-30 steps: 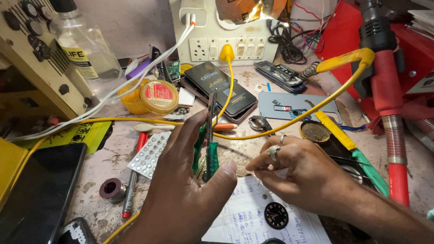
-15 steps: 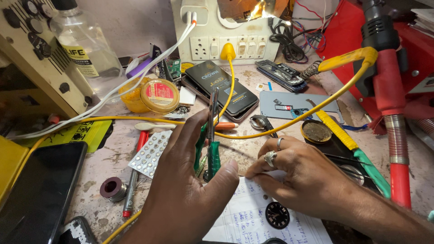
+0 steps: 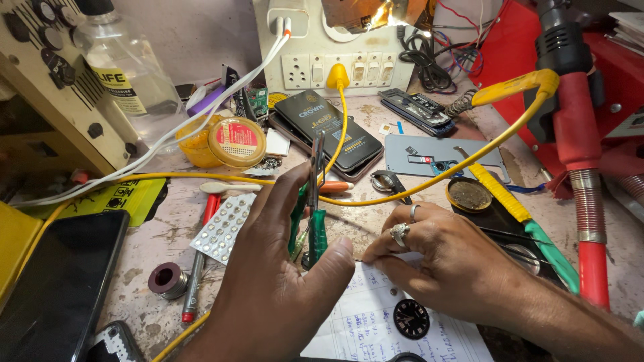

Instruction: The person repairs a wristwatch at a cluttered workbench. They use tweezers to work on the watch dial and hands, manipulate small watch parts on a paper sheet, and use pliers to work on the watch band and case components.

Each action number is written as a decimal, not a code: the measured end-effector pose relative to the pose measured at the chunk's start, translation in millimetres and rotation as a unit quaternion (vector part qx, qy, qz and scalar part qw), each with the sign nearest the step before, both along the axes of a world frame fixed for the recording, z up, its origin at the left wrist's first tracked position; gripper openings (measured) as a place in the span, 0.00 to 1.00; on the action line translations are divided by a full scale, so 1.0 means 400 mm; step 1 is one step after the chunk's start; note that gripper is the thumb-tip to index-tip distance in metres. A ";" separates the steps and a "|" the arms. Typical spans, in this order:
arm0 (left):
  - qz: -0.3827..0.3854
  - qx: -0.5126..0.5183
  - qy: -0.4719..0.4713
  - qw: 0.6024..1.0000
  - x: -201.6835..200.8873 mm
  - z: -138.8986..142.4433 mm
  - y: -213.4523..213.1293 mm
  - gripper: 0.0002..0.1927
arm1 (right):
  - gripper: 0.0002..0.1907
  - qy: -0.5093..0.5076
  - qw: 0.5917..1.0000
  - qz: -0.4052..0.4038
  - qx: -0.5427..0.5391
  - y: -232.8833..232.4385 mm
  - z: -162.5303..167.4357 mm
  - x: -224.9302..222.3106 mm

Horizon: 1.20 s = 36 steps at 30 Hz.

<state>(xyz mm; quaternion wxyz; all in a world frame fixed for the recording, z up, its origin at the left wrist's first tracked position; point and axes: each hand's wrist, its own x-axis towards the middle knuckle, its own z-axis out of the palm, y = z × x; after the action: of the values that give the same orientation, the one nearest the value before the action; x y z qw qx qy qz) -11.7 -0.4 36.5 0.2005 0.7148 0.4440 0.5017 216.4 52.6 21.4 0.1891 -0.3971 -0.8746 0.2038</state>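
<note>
Pliers [image 3: 314, 221] with green handles sit in your left hand [image 3: 282, 288], near the middle of the cluttered workbench [image 3: 168, 234], just ahead of the lined paper sheet [image 3: 376, 328]. Your left fingers are closed around the handles: the thumb presses the near handle from the right and the remaining fingers wrap the far handle from the left. The tool's long axis runs almost straight away from you. The slim metal tip points toward the dark phone [image 3: 332, 131] and the white socket strip [image 3: 335, 60] at the back of the bench; the handle ends point back toward your palm.

Your right hand [image 3: 443, 261], which carries two rings, lies just beside the left. Its thumb and forefinger are pinched together close to the left thumb. Whatever they grip is too thin to identify; it may be a fine wire or pin.

Judged from this posture, the step in hand is fine gripping or trimming work, with the pliers held ready and the small part presented from the right. The next move calls for bringing the part and the pliers' tip together. Keep the tool clear of the yellow cable [image 3: 416, 181] crossing directly behind it, and of the blister strip [image 3: 225, 228] to its left.
</note>
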 end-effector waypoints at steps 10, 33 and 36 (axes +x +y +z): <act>0.043 -0.010 0.085 0.995 0.003 0.003 0.005 0.39 | 0.08 0.071 0.997 -0.011 -0.009 0.010 0.015 -0.007; 0.227 -0.314 0.410 0.826 -0.069 0.035 0.085 0.49 | 0.12 -0.100 0.987 -0.110 -0.066 0.018 0.080 -0.087; 0.233 -0.318 0.399 0.828 -0.065 0.034 0.083 0.45 | 0.12 -0.097 0.987 -0.107 -0.073 0.016 0.081 -0.090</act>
<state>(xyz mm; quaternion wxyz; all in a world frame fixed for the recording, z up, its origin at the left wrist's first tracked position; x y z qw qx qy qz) -37.8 33.0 50.3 0.0988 0.6248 0.7737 0.0356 180.4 59.0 53.8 0.0941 -0.5190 -0.8241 0.2064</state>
